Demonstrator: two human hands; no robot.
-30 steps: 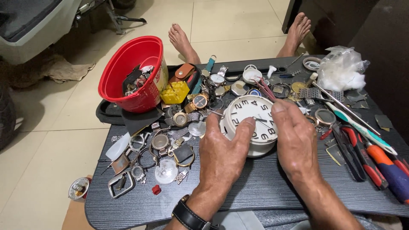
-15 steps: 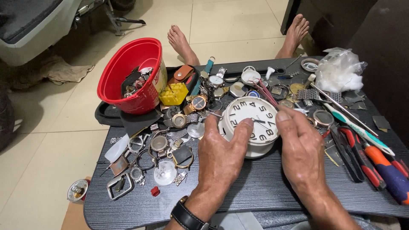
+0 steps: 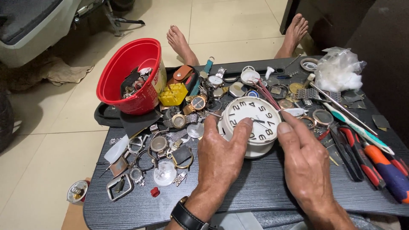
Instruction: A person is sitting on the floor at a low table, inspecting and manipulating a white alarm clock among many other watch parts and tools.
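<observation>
A round white alarm clock (image 3: 251, 115) lies face up, slightly tilted, in the middle of a dark wood-grain table (image 3: 264, 187). My left hand (image 3: 219, 157), with a black wristwatch, rests on the clock's left rim, one fingertip on the dial near the hands. My right hand (image 3: 304, 164) touches the clock's right rim with thumb and forefinger. The clock's lower edge is hidden behind both hands.
Several watches, watch cases and straps (image 3: 166, 149) are scattered at left. A tilted red bucket (image 3: 132, 81) of parts stands at back left beside a yellow block (image 3: 173, 94). Screwdrivers and pliers (image 3: 375, 157) lie at right, a crumpled plastic bag (image 3: 338, 70) at back right. Two bare feet (image 3: 181, 42) rest beyond the table.
The view has shifted a little. My left fingertip has slid further onto the dial, and my right hand has drawn closer to the clock's right rim.
</observation>
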